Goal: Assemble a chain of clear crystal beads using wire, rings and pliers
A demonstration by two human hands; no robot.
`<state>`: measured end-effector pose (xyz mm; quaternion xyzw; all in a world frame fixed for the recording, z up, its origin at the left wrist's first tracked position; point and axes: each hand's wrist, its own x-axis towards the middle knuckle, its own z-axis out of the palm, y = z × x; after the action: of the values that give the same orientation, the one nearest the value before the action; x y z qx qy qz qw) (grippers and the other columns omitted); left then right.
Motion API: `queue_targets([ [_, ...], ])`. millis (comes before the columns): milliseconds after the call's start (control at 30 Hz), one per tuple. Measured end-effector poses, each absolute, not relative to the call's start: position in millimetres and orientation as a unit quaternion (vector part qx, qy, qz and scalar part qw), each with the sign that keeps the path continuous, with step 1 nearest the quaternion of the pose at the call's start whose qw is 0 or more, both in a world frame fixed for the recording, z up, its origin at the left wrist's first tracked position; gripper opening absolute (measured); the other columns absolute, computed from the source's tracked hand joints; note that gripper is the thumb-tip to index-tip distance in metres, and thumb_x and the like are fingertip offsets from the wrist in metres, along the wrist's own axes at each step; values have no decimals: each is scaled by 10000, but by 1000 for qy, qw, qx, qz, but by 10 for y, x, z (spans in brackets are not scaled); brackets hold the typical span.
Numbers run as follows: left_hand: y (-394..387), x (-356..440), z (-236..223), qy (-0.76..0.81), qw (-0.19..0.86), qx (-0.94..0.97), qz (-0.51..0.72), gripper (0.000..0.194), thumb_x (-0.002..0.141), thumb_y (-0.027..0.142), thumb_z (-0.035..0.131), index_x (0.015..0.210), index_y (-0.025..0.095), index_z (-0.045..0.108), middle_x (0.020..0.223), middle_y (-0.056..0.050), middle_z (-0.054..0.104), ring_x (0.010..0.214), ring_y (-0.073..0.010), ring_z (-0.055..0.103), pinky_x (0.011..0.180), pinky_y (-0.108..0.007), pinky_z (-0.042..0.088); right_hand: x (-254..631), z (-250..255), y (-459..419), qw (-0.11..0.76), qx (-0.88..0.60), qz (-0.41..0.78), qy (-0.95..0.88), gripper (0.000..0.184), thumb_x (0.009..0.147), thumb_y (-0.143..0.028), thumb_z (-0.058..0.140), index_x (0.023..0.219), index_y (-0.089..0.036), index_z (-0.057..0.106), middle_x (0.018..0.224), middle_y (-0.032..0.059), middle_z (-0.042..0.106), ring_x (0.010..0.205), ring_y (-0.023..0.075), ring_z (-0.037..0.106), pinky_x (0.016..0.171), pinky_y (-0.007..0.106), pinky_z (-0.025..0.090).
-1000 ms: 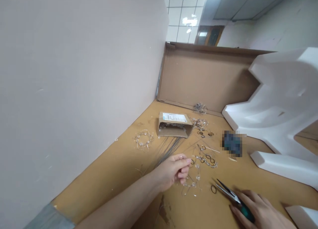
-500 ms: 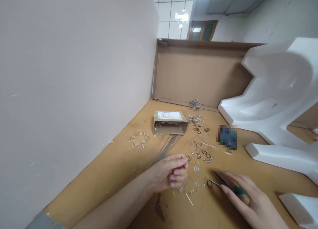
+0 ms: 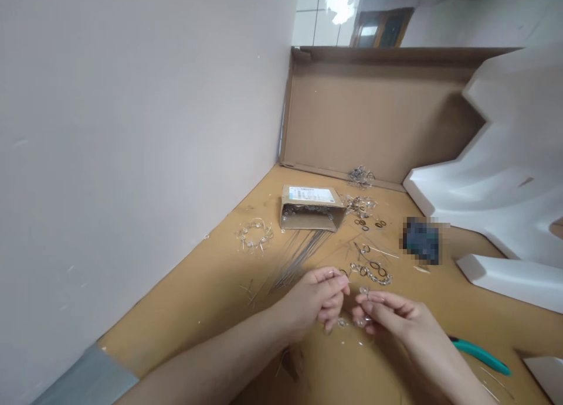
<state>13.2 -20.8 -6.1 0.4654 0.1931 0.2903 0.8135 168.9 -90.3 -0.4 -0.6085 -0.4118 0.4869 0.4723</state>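
My left hand (image 3: 323,296) is closed in a pinch, a short wire end showing at its fingertips. Just to its right, my right hand (image 3: 391,317) pinches a strand of clear beads (image 3: 363,290). Part of that strand hangs below the two hands, and the fingers hide much of it. Pliers with a green handle (image 3: 481,356) lie on the table beside my right wrist. Beyond the fingers rests a beaded chain (image 3: 382,279) with dark rings (image 3: 375,265) on it.
An open small cardboard box (image 3: 313,208) holds clear beads. Thin straight wires (image 3: 301,255) fan out before it. A beaded wire ring (image 3: 255,235) lies left, tangled beaded pieces (image 3: 360,206) right. White foam (image 3: 497,282) borders the right side, a pale wall (image 3: 153,129) the left.
My right hand has let go of the green-handled pliers and moved left, taking hold of the bead strand next to my left hand. The view has shifted slightly.
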Motion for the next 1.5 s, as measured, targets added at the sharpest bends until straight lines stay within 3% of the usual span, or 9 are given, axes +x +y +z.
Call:
queue_targets([
  [133,-248,191,-53,234,760,513,324,279,786,437,530,730,172,461,408,113,385,330,-48,376,520,-264,476,1707,-52,-927,483,-658,390,-425,241,679,-410,662,777,-200,729,729,50,725,693,195,644,689,290,504],
  [267,-200,160,-68,265,712,566,321,321,787,460,524,764,140,541,572,21,563,544,-101,566,660,-278,469,1693,-102,-958,442,-673,345,-482,296,727,-452,595,849,-210,713,863,62,733,824,230,657,771,310,501],
  [467,-171,157,-104,252,763,502,319,386,773,466,574,935,122,637,890,-93,645,814,-177,617,788,-335,468,1689,-138,-968,454,-683,330,-467,387,740,-505,545,917,-186,674,900,89,732,822,240,675,750,314,530],
  [667,-226,165,-90,226,822,403,332,358,763,366,627,1046,147,630,1256,-127,529,1227,-245,417,1029,-393,295,1672,-192,-962,459,-690,258,-497,386,776,-485,511,972,-184,654,940,110,724,863,260,673,711,350,555],
  [867,-264,196,-218,242,806,430,328,422,813,387,568,1181,181,555,1293,-98,508,1225,-245,426,1071,-414,239,1644,-278,-960,451,-697,199,-520,464,819,-450,457,1165,-167,582,1034,121,698,924,262,660,802,392,530],
  [1133,-302,157,-204,199,728,592,284,551,861,331,488,1374,218,323,1458,-67,273,1349,-218,214,1108,-391,173,1663,-298,-949,453,-690,226,-518,481,867,-398,399,1309,-213,440,1082,111,669,968,248,633,804,425,522],
  [1267,-272,134,-129,235,658,653,294,486,871,317,453,1334,180,399,1388,-97,401,1272,-214,374,1054,-366,292,1651,-235,-959,482,-662,293,-493,510,862,-416,435,1340,-247,378,1159,115,626,974,250,616,684,368,550],
  [1367,-217,115,-106,293,583,691,311,337,849,346,486,1099,168,625,1126,-79,634,1033,-208,577,916,-337,429,1609,-173,-972,522,-610,383,-457,540,836,-442,493,1329,-256,376,1208,136,591,955,250,622,598,322,551],
  [1500,-173,102,-105,313,566,699,307,313,854,336,453,978,151,674,866,-56,703,789,-170,635,683,-267,505,1567,-110,-986,553,-570,433,-426,545,767,-417,603,1263,-246,454,1123,145,633,1034,283,589,587,309,547],
])
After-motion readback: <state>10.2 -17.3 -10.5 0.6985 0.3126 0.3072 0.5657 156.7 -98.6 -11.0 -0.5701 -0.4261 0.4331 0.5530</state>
